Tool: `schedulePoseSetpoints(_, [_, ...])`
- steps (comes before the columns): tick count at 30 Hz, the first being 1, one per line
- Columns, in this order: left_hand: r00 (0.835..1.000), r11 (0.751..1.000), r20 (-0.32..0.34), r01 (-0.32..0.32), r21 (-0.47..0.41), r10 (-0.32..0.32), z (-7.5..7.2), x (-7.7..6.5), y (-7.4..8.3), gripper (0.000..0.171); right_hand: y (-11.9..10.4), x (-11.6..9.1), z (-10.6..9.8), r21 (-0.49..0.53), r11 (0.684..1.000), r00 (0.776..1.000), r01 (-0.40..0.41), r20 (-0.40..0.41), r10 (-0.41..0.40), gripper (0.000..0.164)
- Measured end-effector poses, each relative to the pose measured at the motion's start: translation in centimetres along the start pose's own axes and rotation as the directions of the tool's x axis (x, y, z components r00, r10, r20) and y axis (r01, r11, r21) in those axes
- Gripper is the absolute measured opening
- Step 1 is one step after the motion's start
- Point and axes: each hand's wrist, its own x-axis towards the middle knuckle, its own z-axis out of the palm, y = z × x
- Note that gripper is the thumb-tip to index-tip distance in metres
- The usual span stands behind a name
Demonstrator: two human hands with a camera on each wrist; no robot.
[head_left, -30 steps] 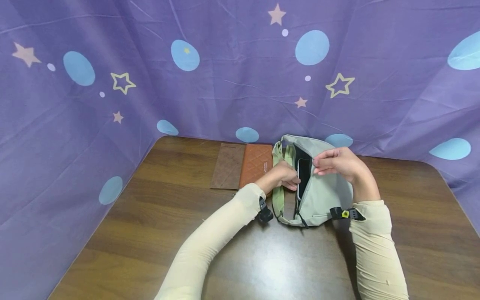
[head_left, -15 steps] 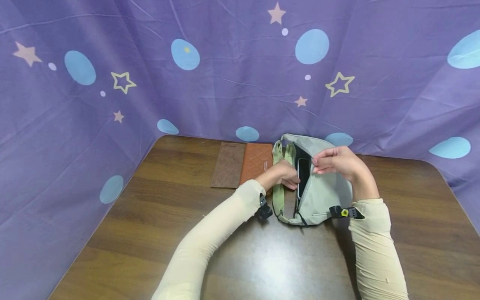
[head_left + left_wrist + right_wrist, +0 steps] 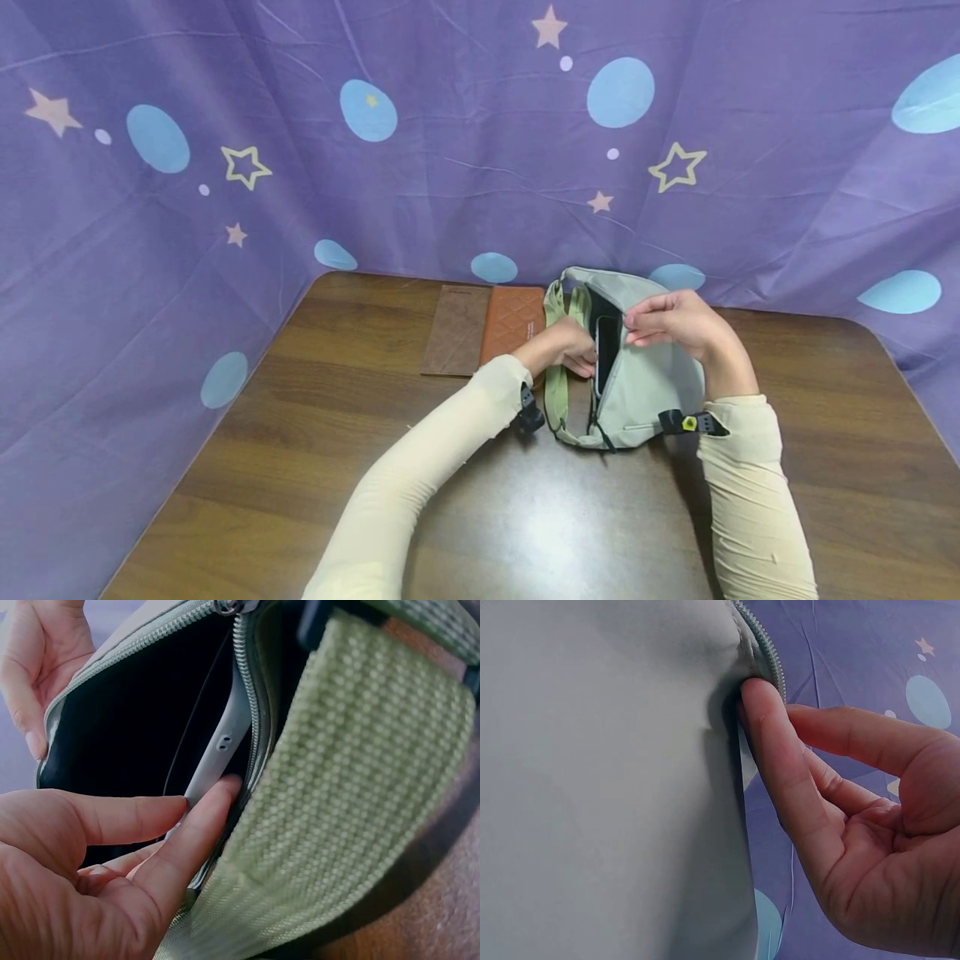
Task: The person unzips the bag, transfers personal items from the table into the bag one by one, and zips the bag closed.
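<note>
A pale grey-green zip bag lies on the table with its zipped mouth spread apart. Inside the dark opening sits a smartphone, its light edge showing in the left wrist view. My left hand pinches that edge between thumb and fingers at the mouth of the bag. With thumb and fingertips, my right hand pinches the zippered rim and holds it away from the other side. The bag's green woven strap loops beside my left hand. The phone's lower part is hidden in the bag.
Left of the bag lie a brown flat leather-look piece and an orange quilted cover, partly behind my left wrist. The wooden table ends at a purple curtain at the back and left.
Both hands stay almost where they were, still at the bag and phone. The head view has shifted very slightly.
</note>
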Motion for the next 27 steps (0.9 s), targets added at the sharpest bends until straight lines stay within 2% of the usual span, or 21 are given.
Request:
schedulePoseSetpoints(3, [1.0, 1.0, -0.003, 0.004, -0.006, -0.004, 0.09, 0.15, -0.14, 0.023, 0.08, -0.02, 0.0, 0.0, 1.0, 1.0, 0.001, 0.001, -0.001, 0.013])
schedulePoseSetpoints(10, [1.0, 1.0, -0.015, -0.008, -0.003, 0.008, 0.13, 0.44, -0.24, 0.02, 0.12, -0.01, -0.04, -0.001, 1.0, 1.0, 0.002, 0.001, -0.002, 0.013])
schedulePoseSetpoints(19, [0.997, 0.997, -0.028, -0.077, 0.029, 0.078, 0.31, -0.09, -0.51, 0.018, 0.14, 0.03, 0.04, -0.02, 1.0, 1.0, -0.014, -0.002, 0.014, 0.017])
schedulePoseSetpoints(27, [0.994, 0.995, -0.047, -0.095, 0.035, 0.097, 0.32, -0.08, -0.72, 0.006, 0.03, 0.17, 0.23, -0.019, 0.999, 1.0, -0.026, -0.006, 0.026, 0.017])
